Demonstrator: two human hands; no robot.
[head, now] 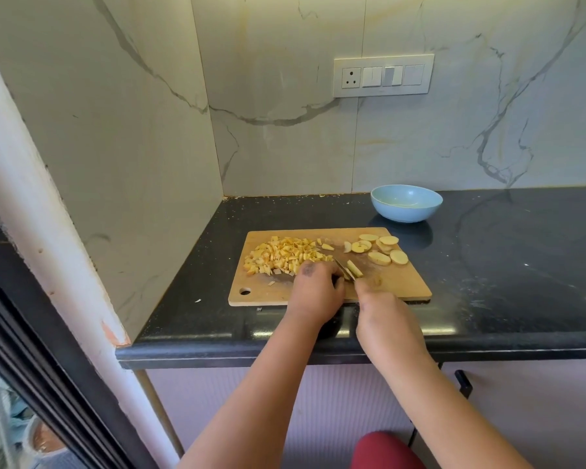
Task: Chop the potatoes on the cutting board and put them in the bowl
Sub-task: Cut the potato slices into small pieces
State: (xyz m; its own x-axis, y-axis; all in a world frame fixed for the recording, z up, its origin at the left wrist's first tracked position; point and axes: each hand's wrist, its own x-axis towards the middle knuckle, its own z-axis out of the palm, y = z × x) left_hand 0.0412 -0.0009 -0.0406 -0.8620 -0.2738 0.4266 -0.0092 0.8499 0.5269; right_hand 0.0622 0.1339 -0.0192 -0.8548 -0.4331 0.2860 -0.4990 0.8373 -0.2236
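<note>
A wooden cutting board (400, 282) lies on the black counter. A pile of chopped potato bits (285, 255) covers its left half, and several round potato slices (379, 248) lie at its back right. My left hand (315, 289) holds down a potato piece (354, 268) near the board's middle. My right hand (383, 309) grips a knife (344, 268), whose blade lies against that piece. The handle is hidden in my fist. A light blue bowl (406, 203) stands behind the board to the right, apart from it, and looks empty.
The black counter (504, 265) runs on to the right. Marble walls close the corner at the back and left. A switch panel (383, 76) is on the back wall. A small potato scrap (198, 300) lies left of the board.
</note>
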